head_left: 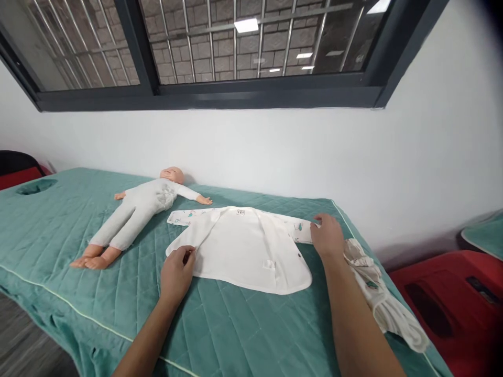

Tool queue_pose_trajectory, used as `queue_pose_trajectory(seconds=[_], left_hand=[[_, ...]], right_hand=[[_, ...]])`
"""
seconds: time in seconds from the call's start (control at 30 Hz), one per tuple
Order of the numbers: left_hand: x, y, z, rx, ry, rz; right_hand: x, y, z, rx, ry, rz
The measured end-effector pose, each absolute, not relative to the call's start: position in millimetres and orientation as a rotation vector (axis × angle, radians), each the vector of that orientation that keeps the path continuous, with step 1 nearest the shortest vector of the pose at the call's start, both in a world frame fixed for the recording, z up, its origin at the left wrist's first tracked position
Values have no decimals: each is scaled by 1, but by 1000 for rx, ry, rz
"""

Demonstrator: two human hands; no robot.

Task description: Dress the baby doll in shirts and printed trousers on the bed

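A white baby shirt (243, 246) lies spread open, inside up, on the green quilted bed (58, 230). My left hand (176, 275) pinches the shirt's lower left hem with closed fingers. My right hand (327, 235) presses flat on the shirt's patterned right sleeve, fingers lying down on the cloth. A baby doll (137, 209) in a grey suit lies on its back to the left of the shirt, head toward the wall.
A bunched patterned white garment (387, 303) lies at the bed's right edge under my right forearm. The white wall and a dark-framed window stand behind. Red furniture (451, 303) sits at the right, another green bed corner beyond it.
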State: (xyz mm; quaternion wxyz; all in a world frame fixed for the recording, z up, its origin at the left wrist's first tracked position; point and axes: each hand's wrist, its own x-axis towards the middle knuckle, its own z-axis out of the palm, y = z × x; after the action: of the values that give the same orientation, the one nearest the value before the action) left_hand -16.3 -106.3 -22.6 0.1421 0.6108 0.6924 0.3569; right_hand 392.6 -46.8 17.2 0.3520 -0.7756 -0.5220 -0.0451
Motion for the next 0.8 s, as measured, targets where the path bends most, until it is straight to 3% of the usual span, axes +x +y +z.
queue_pose_trajectory(seconds=[0.1, 0.33, 0.53, 0.67, 0.8], left_hand=[[-17, -106, -24, 1788, 2004, 1016], [-12, -112, -25, 2193, 1956, 1162], [19, -105, -28, 2581, 1538, 943], [47, -63, -31, 2580, 1543, 735], [58, -8, -26, 2516, 1638, 749]], right_hand=[[375, -45, 13, -1861, -1447, -165], [276, -63, 12, -1452, -1950, 152], [214, -80, -10, -1657, -2197, 187], [214, -72, -15, -1851, -2113, 122], [222, -65, -11, -1952, -1990, 63]])
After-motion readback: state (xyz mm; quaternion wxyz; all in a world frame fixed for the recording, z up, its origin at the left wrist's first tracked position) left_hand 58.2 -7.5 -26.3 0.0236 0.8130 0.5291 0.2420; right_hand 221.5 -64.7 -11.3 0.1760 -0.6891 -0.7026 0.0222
